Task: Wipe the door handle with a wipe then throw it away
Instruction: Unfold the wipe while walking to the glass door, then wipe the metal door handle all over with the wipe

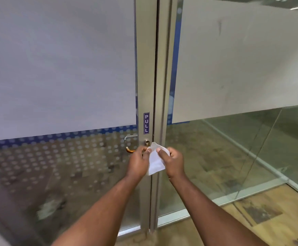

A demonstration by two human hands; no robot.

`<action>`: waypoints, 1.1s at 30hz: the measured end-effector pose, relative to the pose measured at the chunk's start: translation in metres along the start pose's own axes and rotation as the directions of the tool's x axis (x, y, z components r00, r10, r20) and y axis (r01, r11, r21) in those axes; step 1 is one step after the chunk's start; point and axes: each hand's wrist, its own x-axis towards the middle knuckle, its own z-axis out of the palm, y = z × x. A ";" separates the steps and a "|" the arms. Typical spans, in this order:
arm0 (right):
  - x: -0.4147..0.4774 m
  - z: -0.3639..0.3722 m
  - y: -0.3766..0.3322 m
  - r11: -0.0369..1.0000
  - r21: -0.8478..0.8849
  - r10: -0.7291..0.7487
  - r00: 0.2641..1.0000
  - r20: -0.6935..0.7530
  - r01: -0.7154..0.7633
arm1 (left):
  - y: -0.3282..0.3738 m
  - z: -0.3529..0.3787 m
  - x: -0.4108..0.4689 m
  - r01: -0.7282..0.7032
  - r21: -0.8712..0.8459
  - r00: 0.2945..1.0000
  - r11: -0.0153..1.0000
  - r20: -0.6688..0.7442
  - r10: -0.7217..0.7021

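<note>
A white wipe [155, 163] hangs between my two hands in front of the door's metal frame. My left hand [139, 163] pinches its upper left edge and my right hand [173, 161] pinches its upper right edge. The brass lever door handle [130, 150] sticks out to the left just behind my left hand, with its round base [147, 143] on the frame above my fingers. Most of the lever is hidden by my left hand. I cannot tell whether the wipe touches the handle.
A blue PULL sticker [146, 123] sits on the door frame above the handle. Frosted glass door [59, 68] fills the left, a glass partition [242, 68] the right. Wooden floor [269, 219] shows at the lower right. A second handle [129, 137] shows through the glass.
</note>
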 end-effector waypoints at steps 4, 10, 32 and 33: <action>0.047 0.029 -0.006 0.999 0.036 0.014 0.996 0.088 -0.017 | -0.006 -0.005 0.042 0.022 0.081 0.998 0.996 -0.061 -0.017; 0.103 0.056 -0.001 0.995 0.065 0.063 0.984 0.165 -0.074 | -0.018 -0.021 0.087 0.026 0.175 0.987 0.984 -0.162 0.002; 0.167 0.058 0.115 0.949 -0.315 -0.039 0.999 -0.007 0.034 | -0.029 -0.109 0.197 -0.469 0.778 0.763 0.417 0.119 0.635; 0.169 0.060 0.123 0.938 -0.347 -0.020 1.000 0.017 0.025 | -0.032 -0.111 0.202 -0.477 0.787 0.760 0.391 0.145 0.634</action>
